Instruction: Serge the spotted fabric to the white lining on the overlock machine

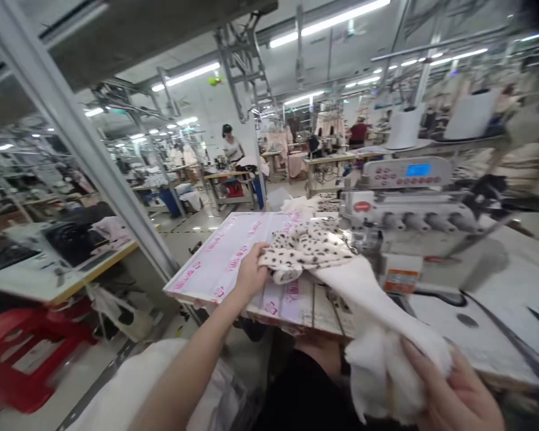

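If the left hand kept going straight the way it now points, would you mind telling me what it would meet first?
The left hand points up and right, already gripping the spotted fabric. Beyond that bunched cloth, it would probably meet the sewing machine, though depth is hard to judge.

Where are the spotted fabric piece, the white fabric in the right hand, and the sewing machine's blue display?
Spotted fabric (305, 245), head view, middle of the dotted patch.
White fabric (377, 335), head view, bunched part above the right hand (458, 395).
Blue display (417, 170), head view, centre of the lit screen.
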Demonstrator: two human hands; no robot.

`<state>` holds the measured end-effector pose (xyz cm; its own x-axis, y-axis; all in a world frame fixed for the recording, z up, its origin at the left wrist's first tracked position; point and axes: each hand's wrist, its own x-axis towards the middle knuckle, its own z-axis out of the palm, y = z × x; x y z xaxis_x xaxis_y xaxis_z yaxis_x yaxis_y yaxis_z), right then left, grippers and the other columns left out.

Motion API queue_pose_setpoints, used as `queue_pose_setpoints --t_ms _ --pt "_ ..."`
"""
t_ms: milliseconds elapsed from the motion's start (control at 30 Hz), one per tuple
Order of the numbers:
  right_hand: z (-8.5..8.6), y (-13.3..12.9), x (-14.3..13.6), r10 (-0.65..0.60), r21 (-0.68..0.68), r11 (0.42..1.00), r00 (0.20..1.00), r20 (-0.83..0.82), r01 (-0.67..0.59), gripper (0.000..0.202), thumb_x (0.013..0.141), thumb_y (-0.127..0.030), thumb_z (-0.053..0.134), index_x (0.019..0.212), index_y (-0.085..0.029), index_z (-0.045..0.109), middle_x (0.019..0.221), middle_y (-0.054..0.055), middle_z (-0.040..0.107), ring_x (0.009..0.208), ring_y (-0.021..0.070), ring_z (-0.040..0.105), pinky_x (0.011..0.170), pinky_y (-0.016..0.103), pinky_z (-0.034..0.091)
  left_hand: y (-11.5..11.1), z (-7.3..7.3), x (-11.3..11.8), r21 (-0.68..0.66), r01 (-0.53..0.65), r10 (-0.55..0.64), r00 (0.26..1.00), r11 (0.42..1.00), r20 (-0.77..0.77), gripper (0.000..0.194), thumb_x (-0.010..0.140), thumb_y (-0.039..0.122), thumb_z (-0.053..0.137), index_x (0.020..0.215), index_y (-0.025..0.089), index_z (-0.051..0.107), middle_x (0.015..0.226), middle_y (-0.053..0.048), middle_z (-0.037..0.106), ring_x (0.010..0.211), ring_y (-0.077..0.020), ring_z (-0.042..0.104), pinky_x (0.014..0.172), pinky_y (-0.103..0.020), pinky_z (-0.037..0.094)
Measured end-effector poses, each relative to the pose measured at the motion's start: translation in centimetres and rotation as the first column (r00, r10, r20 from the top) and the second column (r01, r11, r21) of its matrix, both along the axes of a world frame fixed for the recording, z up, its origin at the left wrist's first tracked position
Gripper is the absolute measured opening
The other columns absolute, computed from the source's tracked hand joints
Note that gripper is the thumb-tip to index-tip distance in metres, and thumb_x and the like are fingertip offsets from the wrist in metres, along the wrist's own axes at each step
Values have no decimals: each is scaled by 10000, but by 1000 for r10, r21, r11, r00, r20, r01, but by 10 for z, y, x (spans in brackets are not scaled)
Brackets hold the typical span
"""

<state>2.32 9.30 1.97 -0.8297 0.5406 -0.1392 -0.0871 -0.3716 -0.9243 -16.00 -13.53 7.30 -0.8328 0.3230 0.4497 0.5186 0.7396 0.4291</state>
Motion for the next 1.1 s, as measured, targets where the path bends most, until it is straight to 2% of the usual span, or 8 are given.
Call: queue_pose_setpoints --t_ms 167,300,433,633,833,900,967,1100 --pt "19 -44 -18 560 -52 828 825 78 -558 433 507 -362 808 853 -151 658 756 102 694 666 268 644 642 369 537 -2 90 17 -261 335 -267 927 905 265 215 754 275 478 624 130 569 548 25 504 534 -100 461 514 -202 357" --pt "15 -71 -26 567 -174 807 823 -37 -564 434 566 -411 770 892 -144 664 866 115 695 811 291 644 770 416 503 11 123 35 -410 437 -308 887 800 345 319 759 362 491 532 137 496 477 24 421 463 -90 367 469 -226 299" --pt "-9 -69 -21 520 -126 841 850 -79 -526 474 588 -446 757 940 -143 664 936 114 680 884 294 616 846 434 459 16 90 45 -461 263 -205 964 848 172 211 700 144 398 825 153 568 835 -65 593 782 -196 539 699 -285 396" --pt "-48 -33 -11 446 325 848 895 -12 -418 390 722 -517 613 798 -138 662 847 88 654 834 269 569 758 385 459 -19 21 32 -432 48 -39 999 901 29 310 738 194 316 992 158 491 962 -109 574 899 -251 557 785 -361 425" --pt "-52 -32 -3 474 304 837 880 16 -456 389 765 -487 573 905 -126 614 797 61 627 742 206 551 682 318 449 -19 34 61 -329 81 -106 993 941 -60 311 818 319 288 980 202 527 834 -57 640 710 -222 610 608 -321 469" --pt "-47 -39 0 480 245 855 876 -43 -456 391 762 -464 588 990 -147 583 862 57 617 808 206 553 738 320 449 -2 39 87 -397 318 -339 941 861 18 258 842 330 314 852 243 556 677 -6 624 553 -182 580 473 -268 423" --pt "-43 -45 3 477 176 873 870 -124 -454 386 756 -457 601 1018 -177 554 893 44 601 851 197 552 780 310 443 20 32 113 -539 509 -557 826 671 87 263 833 249 327 702 244 554 541 10 570 448 -173 535 402 -266 356" --pt "-40 -46 13 483 87 875 861 -160 -476 327 740 -489 612 854 -191 539 745 -4 546 695 139 526 679 253 437 52 -1 142 -691 490 -727 682 531 -75 301 747 54 320 743 198 584 564 -18 554 403 -169 505 371 -288 327"
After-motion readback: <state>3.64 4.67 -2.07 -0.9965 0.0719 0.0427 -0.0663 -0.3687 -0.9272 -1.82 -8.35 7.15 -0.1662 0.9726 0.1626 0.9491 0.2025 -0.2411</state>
